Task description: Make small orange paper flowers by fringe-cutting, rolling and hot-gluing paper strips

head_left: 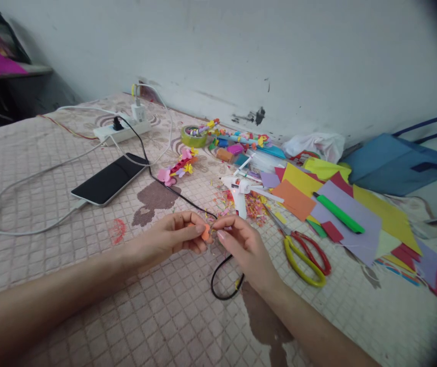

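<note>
Between the thumb and fingers of my left hand (183,233) is a small orange paper piece (206,232), perhaps a flower cutout. My right hand (239,244) is pinched close beside it; whatever lies between those fingertips is too small to make out. Just beyond my hands a white glue gun (237,191) stands among colourful paper scraps (256,211). Its black cord (180,194) runs behind my fingers, and a loop of cord lies below them. Scissors (306,257) with red and yellow handles rest to the right of my right hand.
A phone (109,179) charges at the left near a power strip (121,131). Pink paper flowers (166,175) and a tape roll (194,136) sit toward the wall. Coloured paper sheets (348,219) with a green marker-like cutter (338,213) spread across the right, before a blue bag (390,163).
</note>
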Motion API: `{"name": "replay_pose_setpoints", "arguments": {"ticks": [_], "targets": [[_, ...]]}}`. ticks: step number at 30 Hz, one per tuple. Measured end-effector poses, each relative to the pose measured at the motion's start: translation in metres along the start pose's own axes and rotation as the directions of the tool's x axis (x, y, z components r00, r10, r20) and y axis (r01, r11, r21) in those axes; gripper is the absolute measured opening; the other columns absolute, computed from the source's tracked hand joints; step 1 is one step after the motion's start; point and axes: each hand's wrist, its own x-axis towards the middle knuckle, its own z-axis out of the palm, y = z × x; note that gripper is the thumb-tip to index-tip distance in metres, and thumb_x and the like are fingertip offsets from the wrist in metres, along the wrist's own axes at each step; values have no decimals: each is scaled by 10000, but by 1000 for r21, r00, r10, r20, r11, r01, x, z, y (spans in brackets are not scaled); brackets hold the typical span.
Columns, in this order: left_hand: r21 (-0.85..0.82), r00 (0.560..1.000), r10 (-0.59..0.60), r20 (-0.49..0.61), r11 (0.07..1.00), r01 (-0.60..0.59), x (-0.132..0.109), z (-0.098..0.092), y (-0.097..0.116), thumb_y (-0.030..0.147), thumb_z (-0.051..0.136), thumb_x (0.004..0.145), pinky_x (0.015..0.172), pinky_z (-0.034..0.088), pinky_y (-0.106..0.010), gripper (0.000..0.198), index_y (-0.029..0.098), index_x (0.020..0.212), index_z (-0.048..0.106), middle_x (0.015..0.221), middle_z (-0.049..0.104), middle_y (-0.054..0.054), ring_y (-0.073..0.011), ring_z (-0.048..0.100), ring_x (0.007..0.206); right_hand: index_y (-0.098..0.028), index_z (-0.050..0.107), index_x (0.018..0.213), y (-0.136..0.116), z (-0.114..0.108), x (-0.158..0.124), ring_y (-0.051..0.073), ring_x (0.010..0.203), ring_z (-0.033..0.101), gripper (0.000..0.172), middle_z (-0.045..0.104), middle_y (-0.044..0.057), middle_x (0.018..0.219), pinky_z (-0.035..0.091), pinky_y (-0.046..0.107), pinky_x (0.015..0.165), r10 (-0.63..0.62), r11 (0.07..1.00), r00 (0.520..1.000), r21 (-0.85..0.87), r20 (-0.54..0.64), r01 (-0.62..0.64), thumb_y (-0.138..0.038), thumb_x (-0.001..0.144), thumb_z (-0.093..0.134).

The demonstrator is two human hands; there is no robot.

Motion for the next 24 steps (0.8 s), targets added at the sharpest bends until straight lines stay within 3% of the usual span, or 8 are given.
{"name": "replay_pose_setpoints", "arguments": {"ticks": [6, 13, 15, 18, 21, 22, 24], "targets": [[14, 999, -36, 23, 999, 35, 0, -1, -3, 243, 601, 853, 643, 442, -191, 99, 145, 842, 602, 754, 646, -1, -76, 590, 675, -208, 610, 853, 1, 5, 0, 122, 741, 584, 45, 632, -16, 781, 448, 258, 712, 159, 937, 983, 299, 88, -178, -235, 817, 608], [2, 996, -93, 1, 996, 93, 2, 1, -1, 265, 640, 821, 632, 452, -189, 131, 141, 811, 600, 765, 646, -12, -80, 592, 667, -201, 588, 817, 0, 6, 0, 124, 720, 569, 44, 617, -17, 748, 433, 266, 700, 178, 942, 978, 270, 105, -200, -245, 822, 592], [0, 994, -107, 2, 994, 107, 1, 1, 1, 268, 640, 821, 638, 458, -189, 137, 137, 814, 600, 781, 646, -15, -77, 592, 666, -203, 584, 827, -2, 1, 0, 127, 699, 549, 68, 598, -12, 754, 431, 263, 669, 149, 976, 988, 155, 46, -154, -270, 830, 575], [-28, 997, -72, -21, 997, 72, 2, -2, 4, 258, 625, 836, 642, 461, -181, 126, 138, 816, 596, 805, 646, -9, -64, 591, 656, -202, 560, 807, -1, -17, 3, 139, 667, 526, 111, 563, -3, 747, 428, 274, 641, -16, 980, 983, -196, -181, -20, -309, 839, 555], [-77, 996, -33, -81, 997, 27, 4, -6, 8, 245, 632, 832, 619, 463, -174, 121, 139, 803, 583, 806, 644, -5, -60, 593, 641, -195, 544, 877, 12, -42, 16, 185, 731, 540, 222, 582, 43, 847, 437, 324, 681, -226, 839, 903, -544, -366, -10, -383, 784, 616], [-87, 995, -27, -96, 996, 19, 4, -7, 9, 243, 638, 826, 612, 464, -175, 123, 137, 801, 581, 811, 646, -8, -60, 593, 638, -186, 546, 921, 18, -48, 23, 214, 785, 547, 305, 589, 69, 893, 438, 347, 702, -262, 780, 889, -624, -376, -34, -416, 749, 646], [-89, 994, -18, -110, 996, 8, 5, -8, 10, 243, 652, 815, 606, 468, -176, 132, 133, 797, 581, 816, 650, -14, -61, 591, 633, -169, 564, 932, 30, -56, 39, 245, 816, 561, 336, 615, 92, 893, 436, 376, 738, -266, 696, 915, -717, -304, -36, -426, 735, 653]]}}
